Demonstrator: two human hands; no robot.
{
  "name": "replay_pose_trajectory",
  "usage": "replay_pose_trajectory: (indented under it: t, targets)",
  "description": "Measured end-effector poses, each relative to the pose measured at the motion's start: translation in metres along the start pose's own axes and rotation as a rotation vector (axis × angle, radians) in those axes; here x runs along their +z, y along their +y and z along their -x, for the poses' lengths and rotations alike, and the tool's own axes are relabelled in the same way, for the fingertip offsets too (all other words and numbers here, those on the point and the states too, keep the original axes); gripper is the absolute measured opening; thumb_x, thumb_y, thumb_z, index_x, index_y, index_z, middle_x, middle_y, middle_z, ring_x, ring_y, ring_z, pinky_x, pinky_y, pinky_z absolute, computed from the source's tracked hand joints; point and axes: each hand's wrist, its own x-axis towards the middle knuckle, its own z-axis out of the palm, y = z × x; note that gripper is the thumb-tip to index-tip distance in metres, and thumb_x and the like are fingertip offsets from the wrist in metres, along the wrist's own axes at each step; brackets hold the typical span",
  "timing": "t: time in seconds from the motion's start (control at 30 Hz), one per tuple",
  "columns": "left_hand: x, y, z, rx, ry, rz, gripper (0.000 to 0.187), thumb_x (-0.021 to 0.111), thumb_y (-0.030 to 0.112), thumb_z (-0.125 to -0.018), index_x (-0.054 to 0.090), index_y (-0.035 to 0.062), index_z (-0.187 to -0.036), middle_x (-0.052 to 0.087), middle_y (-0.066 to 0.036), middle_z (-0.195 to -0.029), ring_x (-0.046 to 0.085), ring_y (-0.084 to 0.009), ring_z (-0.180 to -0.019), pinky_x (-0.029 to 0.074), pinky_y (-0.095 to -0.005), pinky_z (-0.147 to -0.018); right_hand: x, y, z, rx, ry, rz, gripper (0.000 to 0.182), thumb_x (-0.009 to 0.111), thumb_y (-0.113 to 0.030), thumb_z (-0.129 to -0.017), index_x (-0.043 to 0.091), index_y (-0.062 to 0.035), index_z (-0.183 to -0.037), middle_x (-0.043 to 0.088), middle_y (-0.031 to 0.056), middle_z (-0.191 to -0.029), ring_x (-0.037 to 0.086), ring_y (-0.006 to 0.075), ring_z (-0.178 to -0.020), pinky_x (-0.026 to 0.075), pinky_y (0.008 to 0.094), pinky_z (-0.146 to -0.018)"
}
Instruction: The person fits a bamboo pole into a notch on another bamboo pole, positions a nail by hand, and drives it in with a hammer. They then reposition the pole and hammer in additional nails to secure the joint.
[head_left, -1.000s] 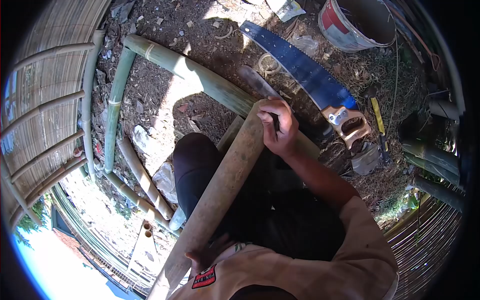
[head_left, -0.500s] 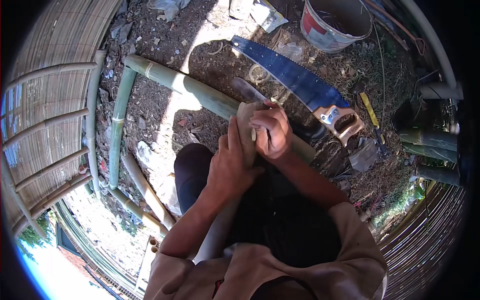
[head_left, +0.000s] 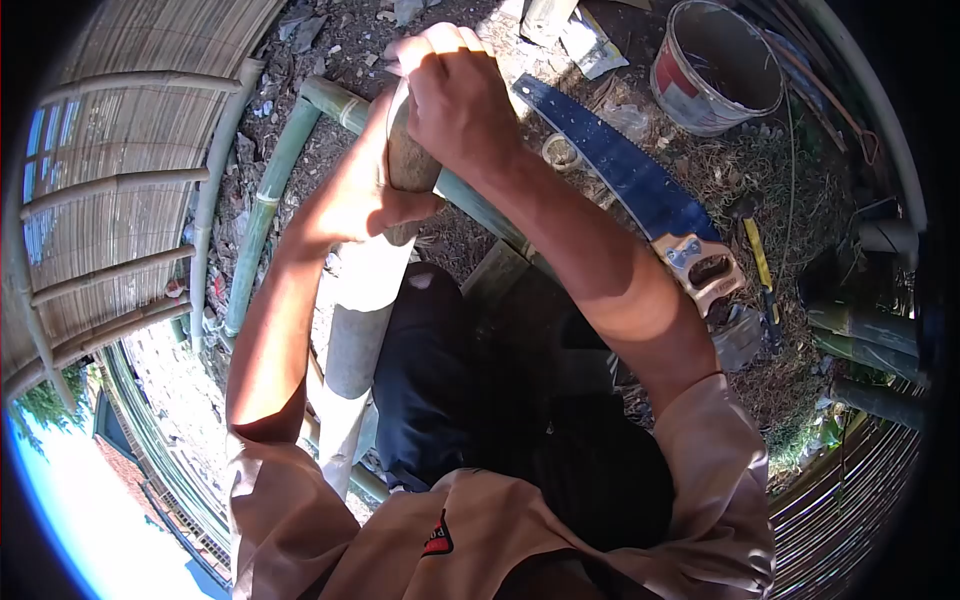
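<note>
A thick, pale bamboo pole (head_left: 357, 345) slants up from beside my left leg, sunlit along part of its length. My left hand (head_left: 365, 190) is wrapped round its upper part, the thumb lying across the near side. At the pole's upper end is my right hand (head_left: 455, 95), closed, its back toward me. What its fingers hold is hidden behind the hand. Past my right forearm, a hand saw (head_left: 625, 165) with a blue blade and wooden handle lies on the ground.
A green bamboo frame (head_left: 268, 195) lies on the ground to the left. A dirty bucket (head_left: 690, 105) stands at the upper right. Near the saw handle lies a yellow-handled tool (head_left: 757, 255). Slatted bamboo panels (head_left: 130, 130) and stacked bamboo poles (head_left: 865, 335) flank the spot.
Both hands have moved up and left, farther from my body, with the pole's upper end. More of the pole shows. The dark blade-like piece near my right hand is out of sight.
</note>
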Motion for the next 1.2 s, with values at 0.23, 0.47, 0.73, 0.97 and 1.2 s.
replay_pose_trajectory:
  t: [0.23, 0.47, 0.73, 0.97, 1.2]
  targets:
    - [0.005, -0.084, 0.038, -0.175, 0.039, -0.043, 0.121, 0.085, 0.002, -0.065, 0.019, 0.0073, -0.165, 0.054, -0.013, -0.142, 0.055, -0.0236, -0.126, 0.048, -0.0388, -0.103, 0.028, -0.023, 0.08, 0.049, -0.172, 0.005, 0.024, 0.069, -0.009, -0.084, 0.063, -0.0058, -0.107, 0.055, 0.0118, -0.1, 0.058, 0.0311, -0.094, 0.053, 0.046, -0.085]
    - [0.001, -0.147, 0.037, -0.441, -0.19, 0.019, 0.117, 0.084, 0.006, -0.065, 0.023, 0.0099, -0.165, 0.065, -0.013, -0.116, 0.062, -0.0241, -0.104, 0.057, -0.0383, -0.087, 0.026, -0.031, 0.105, 0.316, -0.265, -0.182, 0.027, 0.07, 0.007, -0.083, 0.065, -0.0035, -0.108, 0.062, 0.0134, -0.096, 0.065, 0.034, -0.089, 0.055, 0.0449, -0.079]
    - [0.061, -0.152, 0.034, -0.164, 0.278, -0.325, 0.107, 0.093, 0.024, -0.072, 0.034, 0.0078, -0.159, 0.058, -0.026, -0.135, 0.057, -0.0434, -0.13, 0.049, -0.0493, -0.111, -0.02, 0.033, 0.119, 0.712, -0.123, -0.448, 0.009, 0.065, 0.003, -0.096, 0.072, 0.0056, -0.101, 0.075, 0.0143, -0.091, 0.075, 0.0216, -0.083, 0.058, 0.0331, -0.076]
    - [0.052, -0.159, 0.021, -0.217, 0.293, -0.279, 0.09, 0.087, 0.039, -0.081, 0.045, -0.0009, -0.15, 0.059, -0.029, -0.139, 0.06, -0.0462, -0.129, 0.051, -0.0529, -0.106, -0.01, 0.025, 0.105, 0.721, -0.339, -0.637, 0.009, 0.063, 0.008, -0.095, 0.072, 0.0071, -0.098, 0.076, 0.0134, -0.088, 0.074, 0.017, -0.079, 0.057, 0.028, -0.07]
    - [0.07, -0.125, -0.004, -0.53, 0.306, -0.509, 0.089, 0.061, 0.065, -0.096, 0.034, 0.0087, -0.159, 0.046, -0.037, -0.142, 0.047, -0.0565, -0.137, 0.038, -0.069, -0.11, 0.034, 0.057, 0.078, 0.661, -0.618, -0.53, 0.012, 0.072, -0.003, -0.093, 0.078, -0.0019, -0.104, 0.078, 0.0096, -0.087, 0.071, 0.0115, -0.078, 0.056, 0.0279, -0.072]
